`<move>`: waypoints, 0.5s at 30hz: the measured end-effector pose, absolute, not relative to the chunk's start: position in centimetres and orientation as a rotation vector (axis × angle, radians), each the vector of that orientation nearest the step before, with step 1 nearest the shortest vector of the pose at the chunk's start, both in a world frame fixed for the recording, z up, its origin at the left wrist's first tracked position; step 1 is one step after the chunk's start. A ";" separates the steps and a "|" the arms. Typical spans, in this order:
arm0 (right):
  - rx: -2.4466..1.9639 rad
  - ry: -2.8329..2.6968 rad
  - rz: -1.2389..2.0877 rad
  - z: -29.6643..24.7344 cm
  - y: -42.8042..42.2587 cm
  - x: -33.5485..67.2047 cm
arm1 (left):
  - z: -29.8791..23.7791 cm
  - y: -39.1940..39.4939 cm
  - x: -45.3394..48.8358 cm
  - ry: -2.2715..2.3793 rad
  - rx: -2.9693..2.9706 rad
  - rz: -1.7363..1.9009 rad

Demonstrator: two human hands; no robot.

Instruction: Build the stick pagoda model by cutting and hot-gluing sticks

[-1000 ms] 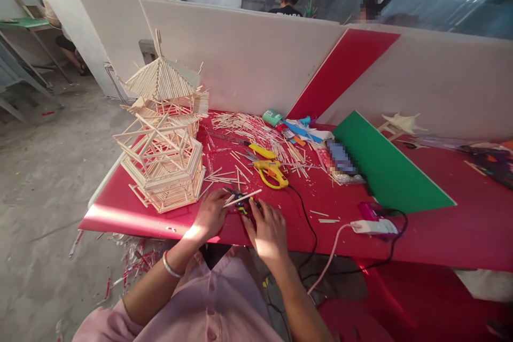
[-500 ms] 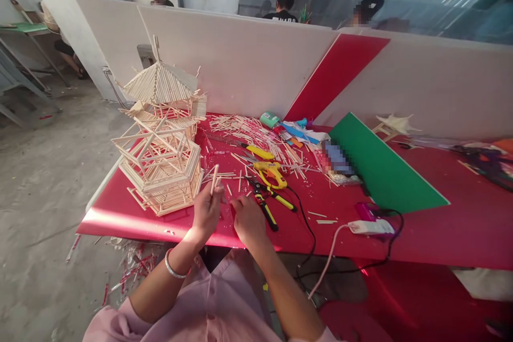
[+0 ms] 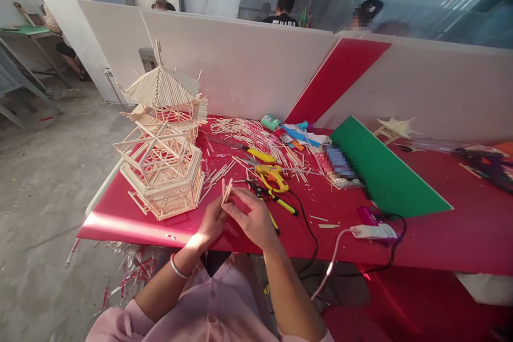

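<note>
Several short wooden sticks [image 3: 227,191] stand up between my two hands above the table's front part. My left hand [image 3: 213,220] is closed round their lower ends. From the right, the thumb and fingers of my right hand [image 3: 253,218] pinch the same sticks. To the left of my hands stands a pagoda-like model [image 3: 160,171] built of wooden sticks, with an open hexagonal frame in front and a pointed roof behind. Black and yellow pliers [image 3: 280,202] lie partly hidden behind my right hand. Beyond them is a yellow glue gun [image 3: 273,177].
A yellow-handled knife [image 3: 260,155] and a heap of loose sticks [image 3: 244,133] lie farther back on the red table [image 3: 344,246]. A green board [image 3: 388,171] leans at the right, near a white power strip [image 3: 374,231] with cables. White panels [image 3: 240,64] close off the back; people sit beyond.
My right hand has risen from the tabletop to the sticks and taken hold of them. My left hand has lowered slightly and moved right. Sticks now lie grouped beside the model.
</note>
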State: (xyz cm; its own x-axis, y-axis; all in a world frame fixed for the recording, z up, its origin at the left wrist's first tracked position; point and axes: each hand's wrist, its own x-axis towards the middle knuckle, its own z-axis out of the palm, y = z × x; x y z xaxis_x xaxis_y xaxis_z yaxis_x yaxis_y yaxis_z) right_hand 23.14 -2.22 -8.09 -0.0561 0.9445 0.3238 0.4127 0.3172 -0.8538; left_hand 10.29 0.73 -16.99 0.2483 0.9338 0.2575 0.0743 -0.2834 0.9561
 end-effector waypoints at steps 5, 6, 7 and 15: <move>-1.249 -1.605 0.609 -8.7 -0.5 21.6 | -17.1 1.2 10.0 0.949 1.600 1.135; -1.245 -1.593 0.608 -8.9 -0.3 21.6 | -17.1 1.2 10.0 0.954 1.596 1.131; -1.245 -1.577 0.614 -9.0 -0.2 21.5 | -17.1 1.1 9.9 0.956 1.590 1.133; -1.252 -1.549 0.618 -9.6 0.1 21.7 | -16.6 0.6 10.1 0.921 1.488 1.262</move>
State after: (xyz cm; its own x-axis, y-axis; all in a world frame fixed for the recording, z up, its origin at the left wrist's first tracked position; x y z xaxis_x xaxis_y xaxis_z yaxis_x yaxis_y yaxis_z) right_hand 21.73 0.12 -9.58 0.0457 0.9235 0.3809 0.4077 0.3309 -0.8511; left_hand 10.08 0.59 -16.65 0.1855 0.9444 0.2716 -0.0297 -0.2709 0.9621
